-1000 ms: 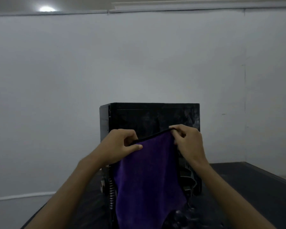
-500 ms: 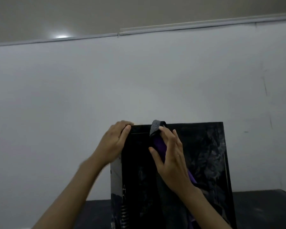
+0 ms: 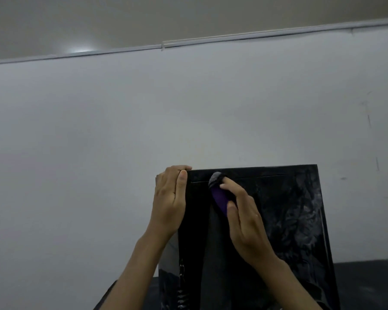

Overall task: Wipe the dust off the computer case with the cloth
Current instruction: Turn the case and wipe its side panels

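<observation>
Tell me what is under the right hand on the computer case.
Under the right hand a purple cloth lies against the dusty computer case, its grey end sticking out near the top edge. The rest of the cloth is hidden by the palm.

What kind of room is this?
Probably a plain indoor workroom, though that is hard to say: a bare white wall, a dusty black computer case and a dark tabletop under it.

A pale wall [image 3: 143,130] fills most of the view, with faint marks toward its right side. A white trim strip [image 3: 233,36] runs along its top edge under a beige ceiling [image 3: 121,16]. A dark table [image 3: 367,285] shows at bottom right.
</observation>
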